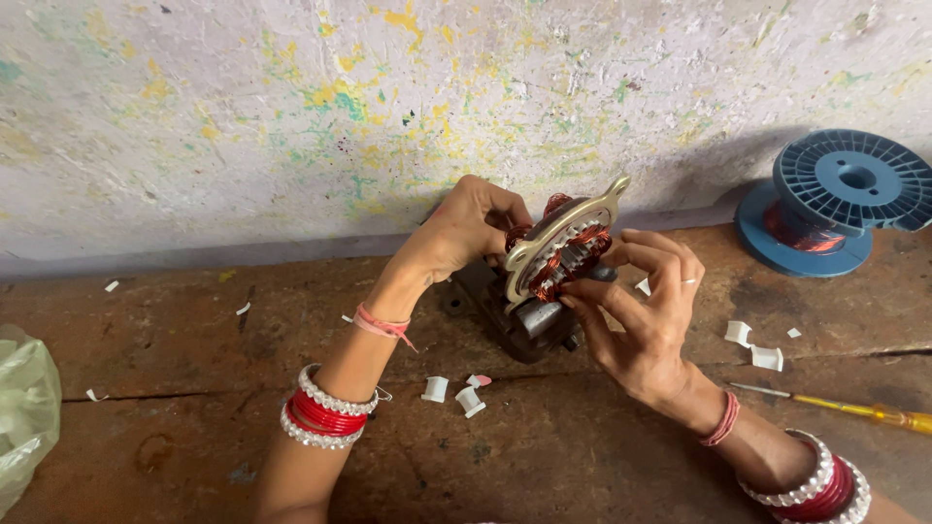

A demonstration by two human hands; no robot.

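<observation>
A round motor stator [563,247] with a pale metal frame and copper wire coils stands tilted on a dark metal block [529,325] on the wooden bench. My left hand [464,231] grips the stator's far left side from behind. My right hand [646,311] holds its near right edge, with the fingers touching the copper coils. Both wrists wear red and white bangles and a pink thread.
A blue plastic spool [835,199] with copper wire stands at the back right against the paint-spattered wall. A yellow-handled screwdriver [854,410] lies at the right. Small white paper scraps [762,354] dot the bench. A clear plastic bag [24,412] sits at the left edge.
</observation>
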